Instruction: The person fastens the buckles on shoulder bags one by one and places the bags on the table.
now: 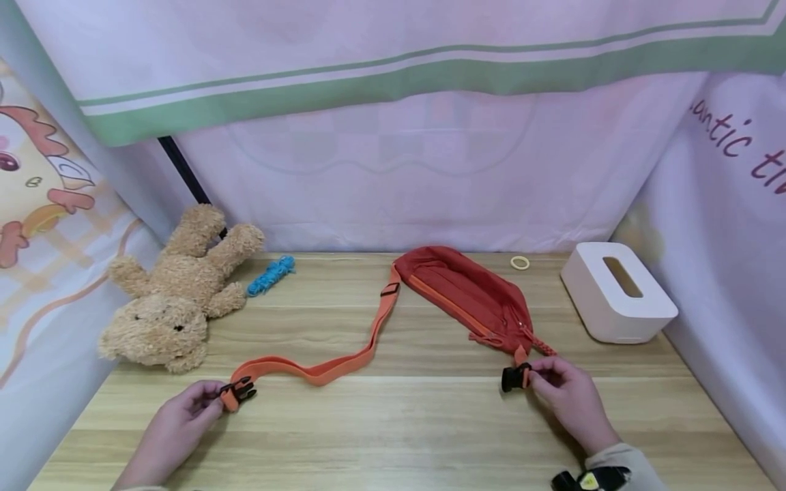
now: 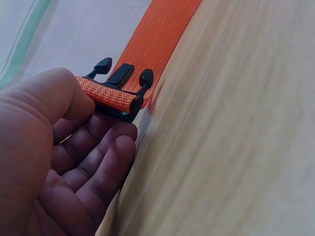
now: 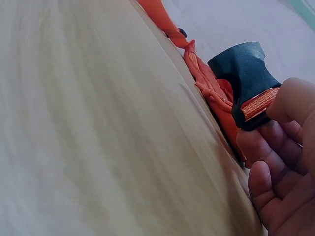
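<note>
We pinch the pronged clip (image 1: 238, 391) in our left hand (image 1: 178, 426), the socket (image 1: 514, 377) in our right hand (image 1: 568, 395); line prongs squarely with the socket mouth

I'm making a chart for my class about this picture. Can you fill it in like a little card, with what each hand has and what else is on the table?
Left hand: pinches the pronged buckle half at the end of the orange strap
Right hand: pinches the buckle socket at the red waist bag
Buckle: apart, not clipped
Table: light wood
Also there: teddy bear lying down, blue yarn, tape ring, white tissue box
</note>
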{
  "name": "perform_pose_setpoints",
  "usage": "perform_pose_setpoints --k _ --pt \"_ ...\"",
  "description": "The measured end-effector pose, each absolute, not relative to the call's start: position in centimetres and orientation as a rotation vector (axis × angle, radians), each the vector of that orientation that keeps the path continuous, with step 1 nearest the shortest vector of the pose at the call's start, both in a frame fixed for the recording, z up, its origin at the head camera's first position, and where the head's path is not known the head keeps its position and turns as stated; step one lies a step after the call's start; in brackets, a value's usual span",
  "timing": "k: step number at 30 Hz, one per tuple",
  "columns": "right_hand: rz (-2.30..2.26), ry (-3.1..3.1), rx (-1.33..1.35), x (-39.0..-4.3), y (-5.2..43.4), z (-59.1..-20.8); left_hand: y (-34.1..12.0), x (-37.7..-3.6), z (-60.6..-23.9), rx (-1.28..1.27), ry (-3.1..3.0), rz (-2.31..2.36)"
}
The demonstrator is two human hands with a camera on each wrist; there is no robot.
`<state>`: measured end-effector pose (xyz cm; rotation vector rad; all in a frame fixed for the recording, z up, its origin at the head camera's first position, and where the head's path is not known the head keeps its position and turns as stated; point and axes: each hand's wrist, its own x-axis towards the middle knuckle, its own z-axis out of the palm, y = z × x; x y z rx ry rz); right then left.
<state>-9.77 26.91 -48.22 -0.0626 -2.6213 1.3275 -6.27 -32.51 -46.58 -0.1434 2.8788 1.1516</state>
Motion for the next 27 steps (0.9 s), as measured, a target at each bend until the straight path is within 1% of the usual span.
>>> perform_pose_setpoints --k 27 --pt "1.441 -2.587 -0.009 -9.7 25.1 -48.2 -32.3 -6.2 -46.5 -0.154 2.856 1.188"
